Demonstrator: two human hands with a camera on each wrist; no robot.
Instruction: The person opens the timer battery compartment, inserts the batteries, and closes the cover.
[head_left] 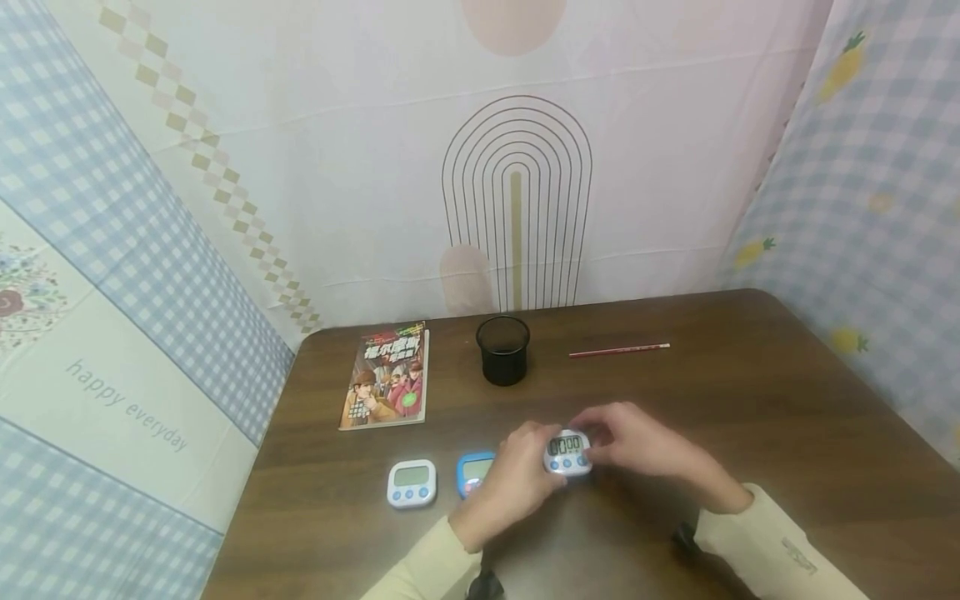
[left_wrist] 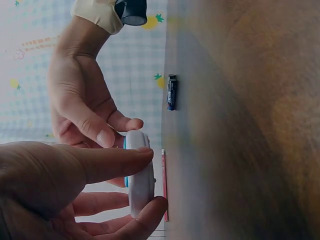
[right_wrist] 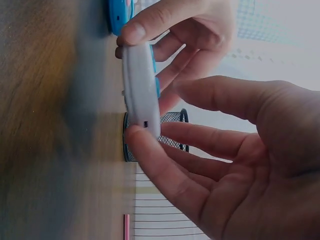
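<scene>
On the brown table (head_left: 750, 400), left hand (head_left: 517, 479) and right hand (head_left: 637, 442) pinch the white timer (head_left: 567, 453); steady its edges, book (head_left: 386, 375) at 10 o'clock.

both hands (right_wrist: 210, 145) (right_wrist: 175, 30) pinch a white timer (right_wrist: 140, 90) at frame centre, mesh cup (right_wrist: 170, 131) behind it.

Both forearms (cream sleeves) converge at centre, wrists low. Left hand (head_left: 517, 475): thumb and fingers curled in a pinch grip. Right hand (head_left: 637, 442): thumb below, fingers curled opposite, matching pinch grip. The fingertips of both hands nearly meet.
</scene>
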